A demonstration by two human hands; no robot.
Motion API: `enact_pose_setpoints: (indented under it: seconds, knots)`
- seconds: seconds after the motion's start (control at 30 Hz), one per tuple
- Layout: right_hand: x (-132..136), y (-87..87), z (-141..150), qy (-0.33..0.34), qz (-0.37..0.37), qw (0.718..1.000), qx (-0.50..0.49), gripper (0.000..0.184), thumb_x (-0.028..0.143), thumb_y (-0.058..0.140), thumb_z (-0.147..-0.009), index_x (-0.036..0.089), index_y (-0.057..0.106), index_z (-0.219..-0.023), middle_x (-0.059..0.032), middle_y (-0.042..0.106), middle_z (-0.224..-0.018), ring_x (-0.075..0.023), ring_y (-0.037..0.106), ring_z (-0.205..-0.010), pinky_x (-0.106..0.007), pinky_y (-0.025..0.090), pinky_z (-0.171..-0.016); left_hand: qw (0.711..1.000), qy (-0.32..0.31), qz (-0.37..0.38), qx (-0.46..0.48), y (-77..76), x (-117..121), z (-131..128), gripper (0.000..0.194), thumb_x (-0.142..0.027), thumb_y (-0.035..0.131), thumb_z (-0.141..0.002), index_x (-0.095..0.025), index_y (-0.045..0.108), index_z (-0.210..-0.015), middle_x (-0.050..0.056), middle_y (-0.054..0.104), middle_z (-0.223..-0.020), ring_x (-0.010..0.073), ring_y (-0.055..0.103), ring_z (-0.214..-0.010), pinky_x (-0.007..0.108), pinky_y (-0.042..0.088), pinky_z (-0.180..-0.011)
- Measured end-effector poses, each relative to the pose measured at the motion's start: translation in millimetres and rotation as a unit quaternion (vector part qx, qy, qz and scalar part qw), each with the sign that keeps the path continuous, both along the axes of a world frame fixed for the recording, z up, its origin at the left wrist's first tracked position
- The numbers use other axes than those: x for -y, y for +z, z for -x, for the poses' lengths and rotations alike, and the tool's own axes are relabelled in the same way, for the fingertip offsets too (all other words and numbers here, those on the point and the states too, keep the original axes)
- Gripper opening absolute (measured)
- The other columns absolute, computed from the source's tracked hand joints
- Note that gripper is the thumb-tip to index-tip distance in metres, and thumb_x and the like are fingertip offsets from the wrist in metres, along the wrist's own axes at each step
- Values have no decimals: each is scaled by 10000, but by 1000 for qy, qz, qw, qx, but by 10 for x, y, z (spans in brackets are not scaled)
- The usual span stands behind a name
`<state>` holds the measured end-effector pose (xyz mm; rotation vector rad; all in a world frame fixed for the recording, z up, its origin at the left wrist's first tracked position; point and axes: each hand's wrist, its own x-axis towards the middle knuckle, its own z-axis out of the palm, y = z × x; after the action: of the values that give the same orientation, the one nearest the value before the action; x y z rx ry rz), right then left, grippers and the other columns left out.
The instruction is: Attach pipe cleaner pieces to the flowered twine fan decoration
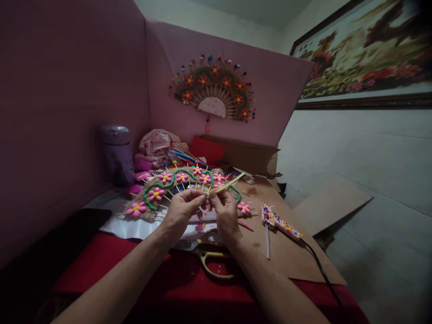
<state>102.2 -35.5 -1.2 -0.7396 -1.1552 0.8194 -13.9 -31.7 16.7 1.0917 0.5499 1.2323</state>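
Note:
My left hand (185,208) and my right hand (225,213) meet in the middle, both closed in a pinch. Between their fingertips they hold a thin pale yellow strip (234,181), whose long end sticks out up and to the right. Its other end is hidden by the fingers. Just behind them lies a fan-shaped craft piece (155,194) of brown cord with pink flowers, a wavy green trim and thin sticks. Below my hands is a pair of scissors (206,257) with gold-coloured handles, partly covered by my right hand and wrist.
A floral hot glue gun (281,225) with a cord rests on cardboard (303,263) at right. A purple flask (119,157) stands at left, near pink cloth (160,146) and coloured stems (189,155). A finished-looking fan (211,87) hangs on the pink panel (270,90).

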Motion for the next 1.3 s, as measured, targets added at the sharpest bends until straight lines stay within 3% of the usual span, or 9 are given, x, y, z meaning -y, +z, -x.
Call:
enact_pose_setpoints:
  seconds: [0.2,0.63,0.93,1.07,1.17,1.3]
  knots:
    - [0,-17,8,-21,-2,1000,-4,209,368,611,-785,182,533,-731,51,461,-584,-79,407,-504,-218,351,-498,999,40,14,5,-19,-9,-6,198,-271,750,-619,-120,637,-680,8,599,-596,88,526,-525,179,392,-419]
    - [93,56,42,-22,6,998,56,207,360,616,-776,170,568,-708,31,497,-591,-85,427,-519,-218,361,-504,999,33,15,29,1,-9,-16,215,-275,745,-614,-119,614,-683,-20,545,-557,58,465,-444,173,350,-394]
    - [55,36,-11,13,0,1000,26,194,351,636,-759,179,550,-730,49,476,-582,-81,421,-511,-215,351,-504,991,35,-97,-83,48,22,24,233,-336,685,-687,-123,597,-654,-19,515,-525,65,430,-439,194,348,-426]
    - [35,33,-37,19,-3,999,35,203,350,625,-770,180,533,-709,52,457,-573,-82,410,-520,-214,342,-506,981,67,-140,-119,32,30,23,199,-316,670,-710,-127,614,-676,-13,540,-565,60,433,-461,188,348,-446]
    - [11,24,-44,18,-4,999,40,216,369,620,-770,180,532,-714,48,466,-576,-84,420,-515,-222,354,-508,988,79,-101,-88,14,27,6,200,-307,691,-687,-121,620,-671,-3,559,-557,68,448,-467,195,362,-459]
    - [6,18,-27,24,0,999,34,223,384,623,-767,178,542,-736,43,479,-580,-82,424,-497,-221,349,-484,1000,23,-15,0,8,4,-2,210,-279,742,-621,-110,631,-676,14,587,-559,75,481,-471,195,358,-456]
